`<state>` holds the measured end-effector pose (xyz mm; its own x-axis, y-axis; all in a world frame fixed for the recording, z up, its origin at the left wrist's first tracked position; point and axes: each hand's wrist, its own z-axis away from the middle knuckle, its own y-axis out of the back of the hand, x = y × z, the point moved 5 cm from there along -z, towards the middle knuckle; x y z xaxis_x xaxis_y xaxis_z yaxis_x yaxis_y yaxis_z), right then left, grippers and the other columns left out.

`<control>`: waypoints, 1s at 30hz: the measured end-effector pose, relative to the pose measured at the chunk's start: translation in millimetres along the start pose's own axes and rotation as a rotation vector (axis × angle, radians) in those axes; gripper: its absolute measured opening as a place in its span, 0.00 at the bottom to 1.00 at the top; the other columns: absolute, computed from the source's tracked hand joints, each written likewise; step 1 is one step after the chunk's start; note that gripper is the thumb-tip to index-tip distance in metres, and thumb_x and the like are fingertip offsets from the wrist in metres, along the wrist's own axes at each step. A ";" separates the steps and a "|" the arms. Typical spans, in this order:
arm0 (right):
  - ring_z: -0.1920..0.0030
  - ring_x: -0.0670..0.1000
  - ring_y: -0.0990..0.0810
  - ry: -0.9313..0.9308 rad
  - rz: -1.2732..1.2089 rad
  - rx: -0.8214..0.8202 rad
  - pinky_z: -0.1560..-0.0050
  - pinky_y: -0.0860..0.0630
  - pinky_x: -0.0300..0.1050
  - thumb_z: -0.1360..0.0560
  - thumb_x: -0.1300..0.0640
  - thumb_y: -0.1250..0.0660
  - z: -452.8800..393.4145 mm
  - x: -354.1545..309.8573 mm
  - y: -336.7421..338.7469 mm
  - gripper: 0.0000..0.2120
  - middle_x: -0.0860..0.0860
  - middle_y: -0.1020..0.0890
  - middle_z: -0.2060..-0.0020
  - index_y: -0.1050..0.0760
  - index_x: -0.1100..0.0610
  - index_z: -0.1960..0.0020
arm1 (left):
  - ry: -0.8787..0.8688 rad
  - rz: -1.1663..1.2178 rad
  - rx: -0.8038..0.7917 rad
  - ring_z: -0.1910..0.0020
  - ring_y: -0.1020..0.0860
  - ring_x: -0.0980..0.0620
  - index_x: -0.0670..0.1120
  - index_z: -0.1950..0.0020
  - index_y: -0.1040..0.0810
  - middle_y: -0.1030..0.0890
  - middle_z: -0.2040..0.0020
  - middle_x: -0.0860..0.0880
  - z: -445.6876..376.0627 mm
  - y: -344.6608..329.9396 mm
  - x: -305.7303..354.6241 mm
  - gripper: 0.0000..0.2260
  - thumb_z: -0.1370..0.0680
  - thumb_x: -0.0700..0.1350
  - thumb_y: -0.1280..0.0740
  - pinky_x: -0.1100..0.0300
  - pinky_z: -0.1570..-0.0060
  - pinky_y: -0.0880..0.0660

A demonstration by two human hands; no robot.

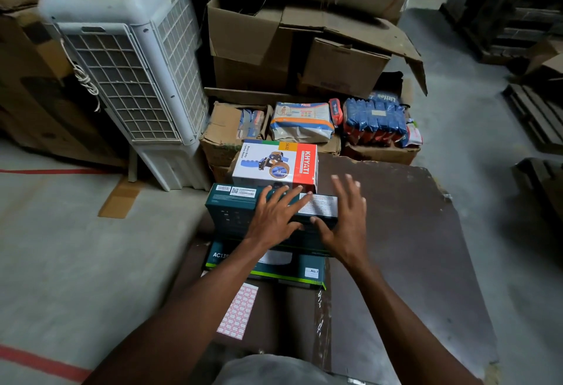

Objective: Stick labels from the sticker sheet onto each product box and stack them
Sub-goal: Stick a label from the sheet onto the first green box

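Two hands over stacked boxes, left hand (274, 214) flat with straight fingers on the dark teal box (231, 211), right hand (347, 217) spread and released just beside, sticker sheet (239, 311) lying nearer on the brown table (396, 232).

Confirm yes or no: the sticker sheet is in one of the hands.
No: the sticker sheet lies flat near the person, while the left hand and right hand are over the dark green box.

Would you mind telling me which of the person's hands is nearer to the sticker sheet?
Left. The left hand rests on the dark green box above the sticker sheet; the right hand is farther to the right.
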<state>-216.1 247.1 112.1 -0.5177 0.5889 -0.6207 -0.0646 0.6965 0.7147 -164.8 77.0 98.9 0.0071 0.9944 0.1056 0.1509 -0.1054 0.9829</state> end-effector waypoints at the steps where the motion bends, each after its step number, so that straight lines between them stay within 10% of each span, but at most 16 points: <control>1: 0.17 0.57 0.54 0.076 0.096 -0.067 0.21 0.50 0.63 0.27 0.46 0.25 -4.1 -10.4 -4.2 0.44 0.51 0.49 0.17 0.45 0.44 0.18 | -0.006 0.020 0.021 0.23 0.36 0.45 0.53 0.19 0.39 0.34 0.21 0.49 2.4 1.2 -1.3 0.37 0.25 0.55 0.26 0.41 0.24 0.46; 13: 0.20 0.69 0.51 0.154 0.549 -0.421 0.23 0.53 0.70 0.20 0.36 0.38 -6.2 -13.4 -35.7 0.42 0.59 0.46 0.19 0.66 0.35 0.20 | 0.176 -0.111 -0.072 0.19 0.45 0.42 0.66 0.19 0.53 0.41 0.18 0.48 35.7 16.8 -89.5 0.42 0.27 0.71 0.34 0.28 0.27 0.54; 30: 0.29 0.69 0.37 0.114 0.506 -0.341 0.30 0.44 0.78 0.18 0.42 0.37 1.7 -17.6 -12.5 0.36 0.60 0.37 0.27 0.58 0.30 0.21 | 0.116 -0.110 0.158 0.26 0.32 0.45 0.62 0.25 0.31 0.26 0.28 0.53 44.4 47.7 -59.4 0.35 0.30 0.66 0.27 0.32 0.28 0.44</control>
<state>-204.7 228.8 113.6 -0.6420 0.7513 -0.1529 -0.0468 0.1607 0.9859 -114.1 13.3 132.8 -0.1307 0.9911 0.0243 0.2977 0.0159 0.9545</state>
